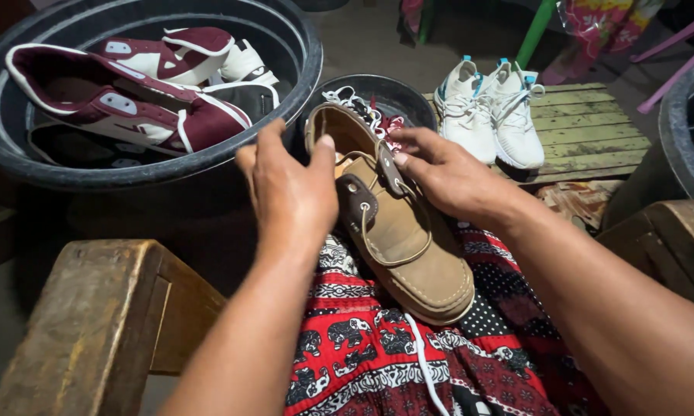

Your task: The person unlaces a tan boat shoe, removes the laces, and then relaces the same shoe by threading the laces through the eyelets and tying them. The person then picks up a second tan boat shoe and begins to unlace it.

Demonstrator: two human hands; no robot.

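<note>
Both hands work on the tan boat shoe (405,239), which lies on my red patterned cloth (362,347), toe toward me. Left hand (293,192), half closed, steadies its heel side; right hand (447,181) pinches the tongue flap between thumb and fingers. To do this well, I judge, I should keep the left grip firm and pull the flap gently (the leather lace looks stiff). Just beyond the shoe, a small basin (409,96) holds laces; beyond-left, a large tub (301,69) holds maroon sneakers (131,100); beyond-right, white sneakers (489,112) stand on a wooden pallet (586,131).
</note>
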